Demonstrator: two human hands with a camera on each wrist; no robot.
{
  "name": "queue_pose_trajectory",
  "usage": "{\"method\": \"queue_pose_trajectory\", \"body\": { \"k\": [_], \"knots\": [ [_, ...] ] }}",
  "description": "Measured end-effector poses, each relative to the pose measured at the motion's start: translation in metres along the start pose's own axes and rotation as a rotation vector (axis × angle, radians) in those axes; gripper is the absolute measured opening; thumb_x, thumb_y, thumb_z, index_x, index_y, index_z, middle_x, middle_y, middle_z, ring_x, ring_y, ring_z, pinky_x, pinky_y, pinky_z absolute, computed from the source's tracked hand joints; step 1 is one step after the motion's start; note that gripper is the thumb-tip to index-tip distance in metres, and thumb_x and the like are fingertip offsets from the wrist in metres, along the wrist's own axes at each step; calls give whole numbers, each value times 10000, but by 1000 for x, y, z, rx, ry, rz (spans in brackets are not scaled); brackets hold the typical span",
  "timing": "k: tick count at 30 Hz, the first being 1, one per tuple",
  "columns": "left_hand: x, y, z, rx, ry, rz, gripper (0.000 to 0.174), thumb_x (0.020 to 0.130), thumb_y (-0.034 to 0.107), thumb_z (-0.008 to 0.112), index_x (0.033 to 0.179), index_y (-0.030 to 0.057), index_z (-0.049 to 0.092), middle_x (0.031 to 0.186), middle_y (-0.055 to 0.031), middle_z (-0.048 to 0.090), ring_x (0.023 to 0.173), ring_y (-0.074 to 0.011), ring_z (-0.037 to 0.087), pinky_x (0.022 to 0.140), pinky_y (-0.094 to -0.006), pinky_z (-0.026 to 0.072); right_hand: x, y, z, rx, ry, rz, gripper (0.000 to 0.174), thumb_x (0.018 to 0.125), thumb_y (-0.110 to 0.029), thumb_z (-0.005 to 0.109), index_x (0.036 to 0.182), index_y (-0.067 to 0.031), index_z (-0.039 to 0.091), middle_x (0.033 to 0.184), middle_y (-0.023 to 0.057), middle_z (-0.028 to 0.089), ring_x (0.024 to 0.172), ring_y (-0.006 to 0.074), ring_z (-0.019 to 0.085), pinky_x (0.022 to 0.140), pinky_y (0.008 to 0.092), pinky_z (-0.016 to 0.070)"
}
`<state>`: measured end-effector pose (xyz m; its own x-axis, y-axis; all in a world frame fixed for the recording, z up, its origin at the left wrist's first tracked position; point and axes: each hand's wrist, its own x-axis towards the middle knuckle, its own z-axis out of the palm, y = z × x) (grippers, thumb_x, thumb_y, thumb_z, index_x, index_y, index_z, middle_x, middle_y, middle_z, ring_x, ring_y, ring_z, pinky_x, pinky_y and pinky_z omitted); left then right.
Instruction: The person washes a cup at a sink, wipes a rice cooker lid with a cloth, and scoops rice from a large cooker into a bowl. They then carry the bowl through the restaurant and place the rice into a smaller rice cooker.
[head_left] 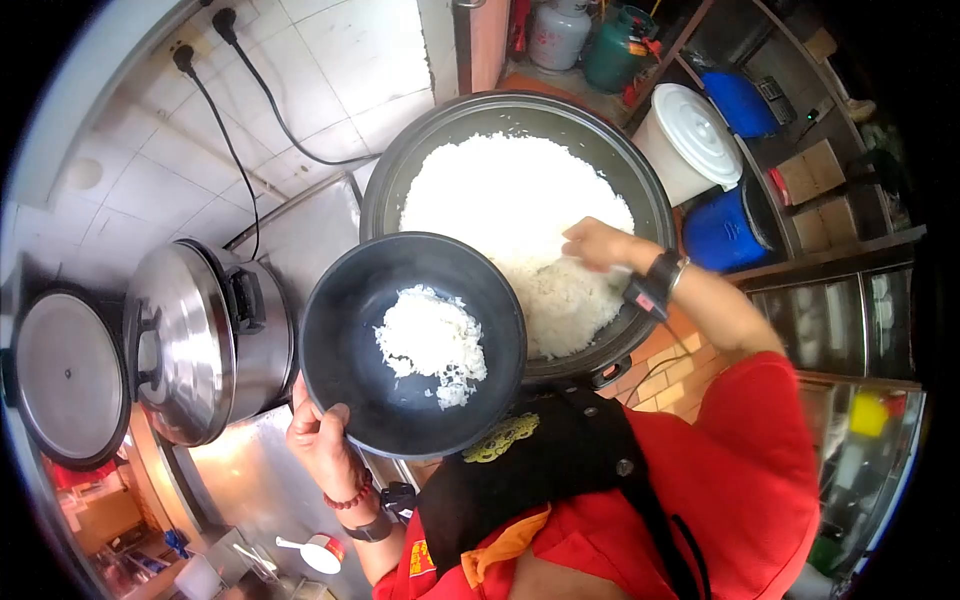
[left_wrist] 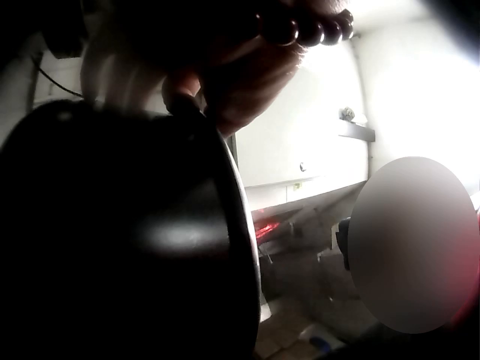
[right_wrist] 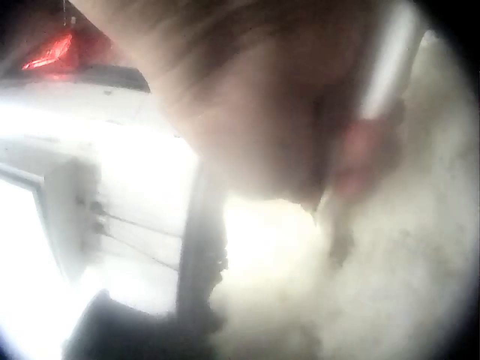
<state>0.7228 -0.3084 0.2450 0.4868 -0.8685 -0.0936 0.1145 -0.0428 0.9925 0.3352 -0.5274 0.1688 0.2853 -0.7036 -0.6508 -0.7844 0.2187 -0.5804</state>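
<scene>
My left hand [head_left: 322,432] grips the near-left rim of a black bowl [head_left: 345,300], thumb over the edge. Inside the bowl lies a clump of white cooked rice [head_left: 432,345]. The bowl's dark side fills much of the left wrist view. Beyond it stands a large round pot [head_left: 640,190] heaped with white rice [head_left: 510,190]; the bowl overlaps its near-left edge. Low over the right part of that rice, my right hand [head_left: 597,246] is curled round a pale, smooth handle [right_wrist: 391,64]. The tool's working end is hidden, so I cannot tell its kind.
A lidded steel pot [head_left: 190,340] stands left of the bowl, beside a round pan-like lid [head_left: 72,375]. Black power cords [head_left: 270,100] hang along the tiled wall. A white lidded bucket [head_left: 690,140] and gas cylinders [head_left: 615,50] stand behind. A white ladle [head_left: 318,553] lies on the steel counter.
</scene>
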Motion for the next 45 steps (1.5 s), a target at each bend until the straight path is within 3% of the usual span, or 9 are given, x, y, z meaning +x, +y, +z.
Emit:
{"method": "queue_pose_trajectory", "body": {
  "k": [2, 6, 11, 18, 20, 27, 32, 38, 45],
  "knots": [
    [1, 0, 1, 11, -4, 12, 101, 686, -68, 534, 601, -28, 499, 1306, -173, 530, 1115, -209, 530, 929, -285, 371, -2, 2, 6, 60, -32, 15, 218, 936, -202, 550, 931, -3, 638, 601, 21, 527, 449, 95, 434, 412, 256, 351],
    [8, 6, 8, 7, -46, -6, 94, 687, -74, 531, 605, -29, 516, 1324, -189, 521, 1172, -230, 510, 970, -301, 353, -25, 6, 11, 200, 77, -9, 225, 927, -166, 537, 775, -9, 588, 505, 29, 472, 395, 95, 413, 372, 269, 326],
    [20, 4, 21, 96, -124, 87, 137, 720, -52, 524, 595, -10, 490, 1319, -166, 531, 1075, -166, 538, 875, -260, 382, -71, -10, -3, 404, 204, 35, 182, 940, -169, 545, 858, -20, 609, 516, 10, 477, 384, 73, 400, 370, 236, 309],
    [36, 1, 36, 43, -196, 74, 150, 675, -80, 589, 565, -9, 517, 1309, -210, 530, 1158, -202, 520, 926, -295, 366, -128, -49, -1, 207, 609, -377, 275, 921, -156, 590, 1165, -40, 640, 562, 28, 571, 405, 135, 486, 434, 279, 418],
    [37, 1, 41, 4, -204, 51, 163, 679, -70, 589, 559, -6, 499, 1319, -204, 526, 1112, -186, 534, 906, -288, 377, -140, -74, 17, -344, 885, -706, 362, 888, -161, 638, 1233, -57, 608, 625, 75, 642, 447, 204, 559, 482, 322, 469],
    [41, -2, 34, -61, -231, 61, 188, 675, -68, 588, 547, -4, 465, 1333, -213, 517, 1086, -178, 542, 892, -275, 382, -143, -99, 20, -539, 817, -610, 365, 902, -180, 617, 1259, -106, 597, 634, 125, 638, 510, 255, 609, 528, 369, 496],
    [35, 0, 7, -67, -181, 109, 95, 701, -16, 549, 613, -43, 524, 1314, -190, 537, 1130, -227, 532, 960, -306, 372, -156, -65, -44, -764, 513, -76, 226, 872, -174, 545, 998, -32, 670, 849, 229, 660, 840, 377, 648, 757, 444, 514],
    [28, -6, -9, -70, -138, 50, 82, 711, -17, 516, 656, -63, 557, 1259, -147, 551, 1061, -193, 548, 928, -286, 398, -89, 2, -43, -897, 272, 157, 238, 833, -129, 506, 877, 34, 675, 909, 249, 664, 871, 382, 655, 765, 449, 515],
    [18, -6, -2, -40, -76, 42, 108, 708, -22, 509, 707, -79, 600, 1322, -120, 531, 1091, -199, 546, 953, -297, 388, -37, 2, -25, -550, 37, 201, 245, 812, -90, 474, 770, 83, 643, 648, 202, 631, 557, 306, 625, 563, 391, 504]
  ]
}}
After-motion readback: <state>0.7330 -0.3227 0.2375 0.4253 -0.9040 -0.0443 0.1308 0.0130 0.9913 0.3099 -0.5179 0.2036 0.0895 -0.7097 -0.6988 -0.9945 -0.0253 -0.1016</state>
